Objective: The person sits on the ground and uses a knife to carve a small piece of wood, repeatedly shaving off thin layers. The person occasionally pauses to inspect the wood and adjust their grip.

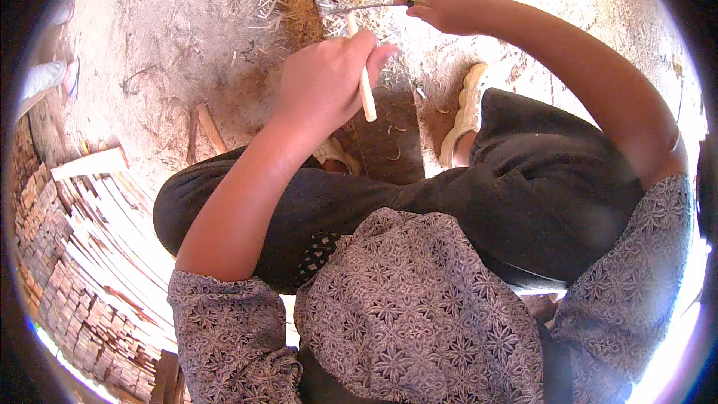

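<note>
Stick [369,101]: middle hidden in left hand [329,71]. Knife handle [410,3]: mostly hidden by right hand [452,4]. Blade [374,6] contact with stick: too small to tell. Bystander's legs [46,78], ground's [164,45] left edge: cut off; wood stack [60,292] too.

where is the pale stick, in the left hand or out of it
In: the left hand grips the pale stick, whose ends show on either side of the fist.
</note>
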### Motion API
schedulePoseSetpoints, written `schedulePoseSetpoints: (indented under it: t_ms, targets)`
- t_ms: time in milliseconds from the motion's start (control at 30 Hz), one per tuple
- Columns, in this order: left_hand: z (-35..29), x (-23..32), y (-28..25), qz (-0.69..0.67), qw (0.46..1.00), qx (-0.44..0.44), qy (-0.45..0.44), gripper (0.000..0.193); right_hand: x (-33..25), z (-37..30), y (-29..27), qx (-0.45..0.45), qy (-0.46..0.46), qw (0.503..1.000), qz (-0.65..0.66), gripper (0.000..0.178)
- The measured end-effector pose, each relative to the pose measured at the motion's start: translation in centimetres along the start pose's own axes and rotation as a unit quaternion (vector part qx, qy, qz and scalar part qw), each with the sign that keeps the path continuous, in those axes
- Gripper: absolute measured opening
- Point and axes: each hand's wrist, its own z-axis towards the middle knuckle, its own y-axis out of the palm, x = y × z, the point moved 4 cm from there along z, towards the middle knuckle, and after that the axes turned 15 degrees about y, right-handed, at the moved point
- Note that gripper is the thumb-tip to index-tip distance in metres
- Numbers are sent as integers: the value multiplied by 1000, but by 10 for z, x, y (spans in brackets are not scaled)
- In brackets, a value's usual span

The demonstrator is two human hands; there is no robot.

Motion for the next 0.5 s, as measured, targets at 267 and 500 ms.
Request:
schedulePoseSetpoints:
  t_ms: [267, 500]
  targets:
    - [2, 1, 3, 1, 998, -51, -22, 31, -10, -13, -2, 8, 44, 998, -41, 25]
    - [-5, 1, 0, 12, 1000, 6, 14, 38, -36, -41, -19, -29, -18, 998, 56, 25]
